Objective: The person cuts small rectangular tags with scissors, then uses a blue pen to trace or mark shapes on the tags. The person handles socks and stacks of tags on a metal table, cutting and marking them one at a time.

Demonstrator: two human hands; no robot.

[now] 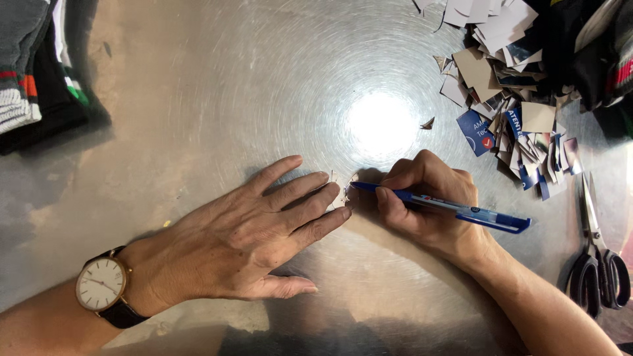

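My left hand (257,231) lies flat on the shiny metal table (217,99), its fingertips pressing down a small piece of card (341,193) that is mostly hidden beneath them. A round wristwatch (101,285) with a white face and dark strap sits on that wrist. My right hand (428,204) grips a blue pen (448,207), and the pen's tip touches the small card piece right beside my left fingertips.
A heap of cut card and paper scraps (508,86), white, tan and blue, lies at the upper right. One stray scrap (428,123) lies apart. Black-handled scissors (597,257) rest at the right edge. Folded dark clothing (33,72) sits at the upper left.
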